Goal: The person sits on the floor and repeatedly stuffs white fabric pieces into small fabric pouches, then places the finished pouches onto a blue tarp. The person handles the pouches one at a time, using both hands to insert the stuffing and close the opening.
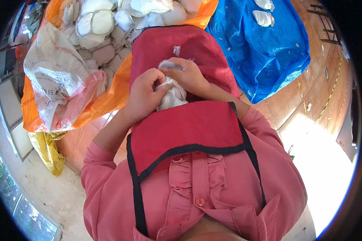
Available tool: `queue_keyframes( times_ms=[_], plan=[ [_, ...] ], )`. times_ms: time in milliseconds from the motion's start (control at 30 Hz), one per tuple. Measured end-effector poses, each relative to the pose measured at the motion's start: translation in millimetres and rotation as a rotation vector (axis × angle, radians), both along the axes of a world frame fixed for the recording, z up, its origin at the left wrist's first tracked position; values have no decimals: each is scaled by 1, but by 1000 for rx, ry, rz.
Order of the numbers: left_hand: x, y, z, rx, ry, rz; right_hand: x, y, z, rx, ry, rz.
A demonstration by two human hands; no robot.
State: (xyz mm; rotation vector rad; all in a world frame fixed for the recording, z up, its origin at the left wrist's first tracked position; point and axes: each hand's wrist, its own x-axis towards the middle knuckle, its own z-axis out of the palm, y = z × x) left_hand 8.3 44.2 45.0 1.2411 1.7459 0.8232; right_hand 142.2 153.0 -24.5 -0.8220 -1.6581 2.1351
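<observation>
A white, soft fluffy lump [172, 95] with a greyish tip lies on my lap, over a red apron [189, 124] with black trim. My left hand [142, 94] closes its fingers on the lump's left side. My right hand [187, 74] pinches its upper end from the right. Both hands touch each other over the lump. Its lower part shows between my wrists; the rest is hidden under my fingers.
A pile of several white round padded pieces [104, 28] lies on an orange tarp [112, 94] at upper left. A white woven sack [54, 68] sits beside it. A blue tarp [261, 48] with two white pieces [263, 16] spreads over the wooden floor [309, 100] at right.
</observation>
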Motion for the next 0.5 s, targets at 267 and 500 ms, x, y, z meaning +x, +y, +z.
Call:
queue_keyframes(
  times_ms=[267,500],
  plan=[
    [-4,-9,-6,1,57,-41,-5,-9,0,0,-51,19],
    [-16,5,14,-133,80,-47,-19,15,-2,514,-165,56]
  ],
)
